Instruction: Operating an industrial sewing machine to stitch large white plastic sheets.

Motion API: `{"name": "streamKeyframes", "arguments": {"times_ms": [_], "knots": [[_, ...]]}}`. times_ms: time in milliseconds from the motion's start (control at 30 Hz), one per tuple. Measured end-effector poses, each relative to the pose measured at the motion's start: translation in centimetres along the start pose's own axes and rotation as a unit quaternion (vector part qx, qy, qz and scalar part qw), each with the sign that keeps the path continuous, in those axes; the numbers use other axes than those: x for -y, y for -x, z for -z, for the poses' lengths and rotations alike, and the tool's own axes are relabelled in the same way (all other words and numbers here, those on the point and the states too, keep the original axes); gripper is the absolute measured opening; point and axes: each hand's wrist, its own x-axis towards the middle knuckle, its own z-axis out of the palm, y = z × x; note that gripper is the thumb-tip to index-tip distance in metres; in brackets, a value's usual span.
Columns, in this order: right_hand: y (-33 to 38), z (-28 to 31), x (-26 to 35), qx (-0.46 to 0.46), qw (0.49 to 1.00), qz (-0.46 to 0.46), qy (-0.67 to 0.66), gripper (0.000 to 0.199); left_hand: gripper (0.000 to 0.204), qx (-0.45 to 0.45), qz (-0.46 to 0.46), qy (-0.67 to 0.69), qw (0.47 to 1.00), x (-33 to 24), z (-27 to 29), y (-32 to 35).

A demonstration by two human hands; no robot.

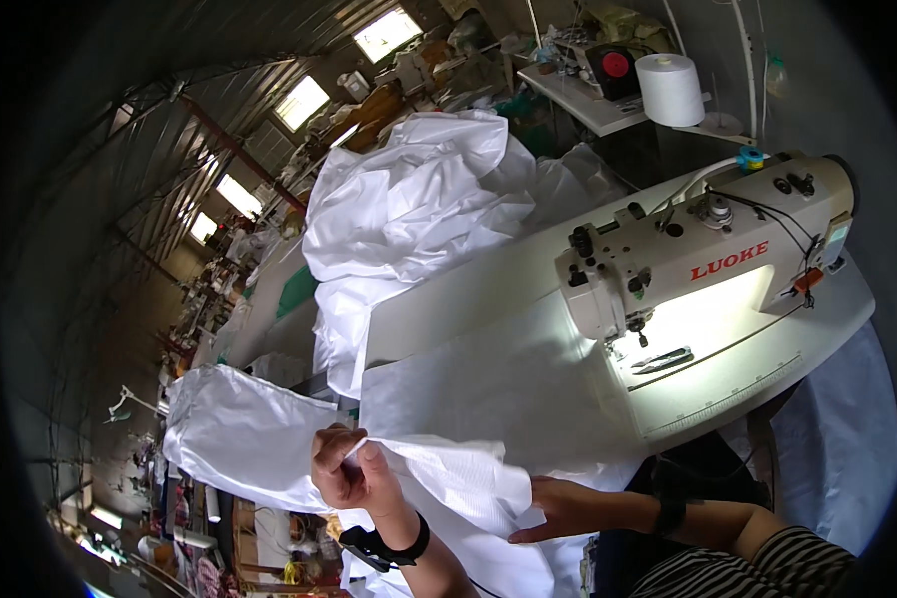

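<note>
My left hand (347, 470) is closed in a pinch on the edge of a white woven fabric (458, 478) in front of the table. At the other side of this piece my right hand (566, 506) grips it, its fingers partly hidden by the cloth. Another sheet of white fabric (498, 384) lies flat on the sewing table and reaches up to the needle area. Beyond it stands a white sewing machine (708, 254), its lamp lighting the bed. A pair of thread snips (663, 360) rests on the table beside the needle.
A big heap of white fabric (419, 199) covers the table's far left. More white fabric (244, 429) hangs at the left, and some (847, 409) at the right. A white thread cone (670, 90) stands behind the machine, near a side shelf (578, 97).
</note>
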Motion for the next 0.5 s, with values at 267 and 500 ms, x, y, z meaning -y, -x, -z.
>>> {"name": "streamKeyframes", "arguments": {"times_ms": [267,500], "knots": [[5.7,-1.7,2.9,-0.15,0.95,0.265,-0.074,0.02,0.034,-0.141,-0.078,-0.064,0.985,0.2,5.4,-3.6],[1.4,-3.8,3.8,-0.029,0.991,0.083,-0.1,0.043,0.025,-0.185,-0.038,-0.043,0.981,0.9,13.3,-4.7]]}}
